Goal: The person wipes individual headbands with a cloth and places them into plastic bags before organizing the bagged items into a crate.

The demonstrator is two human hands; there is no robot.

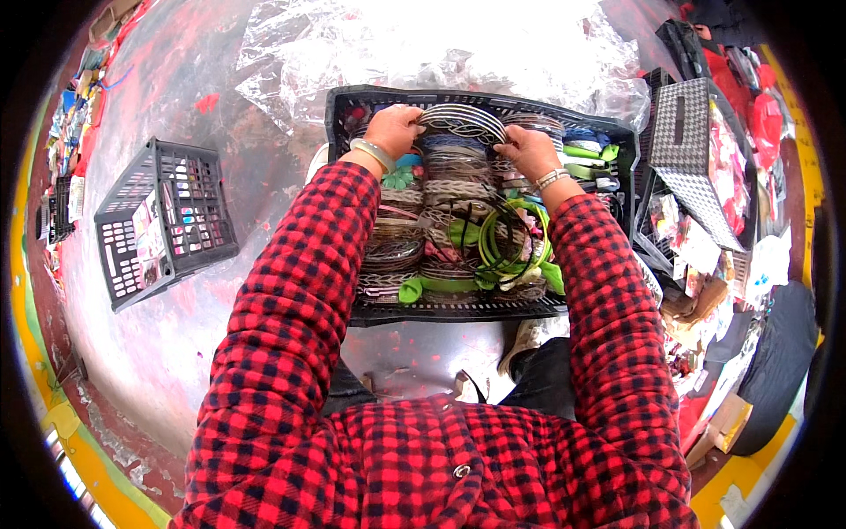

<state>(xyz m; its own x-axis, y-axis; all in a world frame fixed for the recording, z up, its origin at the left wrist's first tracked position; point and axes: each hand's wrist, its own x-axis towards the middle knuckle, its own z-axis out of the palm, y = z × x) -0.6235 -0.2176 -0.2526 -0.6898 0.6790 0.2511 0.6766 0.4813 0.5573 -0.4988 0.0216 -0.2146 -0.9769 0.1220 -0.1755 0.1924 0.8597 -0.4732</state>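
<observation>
A bundle of thin, dark, shiny headbands [464, 120] arches between my two hands at the far side of a black plastic crate [441, 315]. My left hand [393, 134] is closed around the bundle's left end, and my right hand [530, 153] pinches the right end. Below them, stacked rows of brown and grey headbands [454, 167] fill the crate. Lime-green hair bands with bows [520, 231] lie loose on top near my right forearm. More green and blue bands [589, 152] sit in the crate's right side.
A smaller black crate [196, 203] with small goods stands on the floor to the left. Crumpled clear plastic sheeting [304, 53] lies beyond the big crate. On the right are a houndstooth-patterned box [683, 132] and piled packages. Assorted goods [75, 115] line the far left edge.
</observation>
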